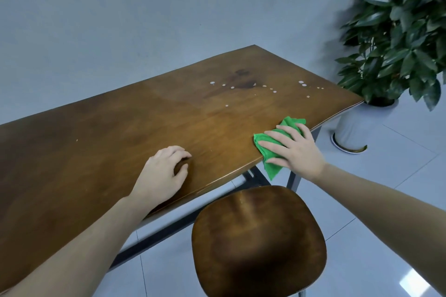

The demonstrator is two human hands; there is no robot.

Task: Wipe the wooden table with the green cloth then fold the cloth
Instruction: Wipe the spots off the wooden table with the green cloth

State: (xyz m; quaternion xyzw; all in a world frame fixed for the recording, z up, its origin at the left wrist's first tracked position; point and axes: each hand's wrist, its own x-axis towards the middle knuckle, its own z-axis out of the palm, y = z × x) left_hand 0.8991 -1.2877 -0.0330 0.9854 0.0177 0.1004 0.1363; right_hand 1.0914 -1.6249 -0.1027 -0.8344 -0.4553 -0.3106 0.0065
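The right hand (293, 148) lies flat on the crumpled bright green microfibre cloth (277, 138), its fingers straight and spread, pressing the cloth down on the near edge of the brown wooden desk (120, 128). Part of the cloth shows beyond the fingertips, and one corner of it hangs down over the desk edge below the thumb side of this hand. The cloth is bunched, not folded.

The left hand (164, 171) rests on the desk top well apart from the right hand, also close to the near edge. Its fingers are loosely curled, with the tips touching the wood, and it holds nothing.

Beyond the right hand, further across the desk, there are several small white drops (241, 87) scattered on the wood, beside a darker stain (241, 78). They are well apart from the cloth.

Below and between the two forearms stands a round brown wooden stool (258, 243), partly under the desk edge, on a floor of pale tiles (386, 212). Past the right hand, off the end of the desk, a dark green leafy plant (405, 26) grows in a white pot (350, 128) on the floor. Behind the desk is a plain grey wall (120, 19).
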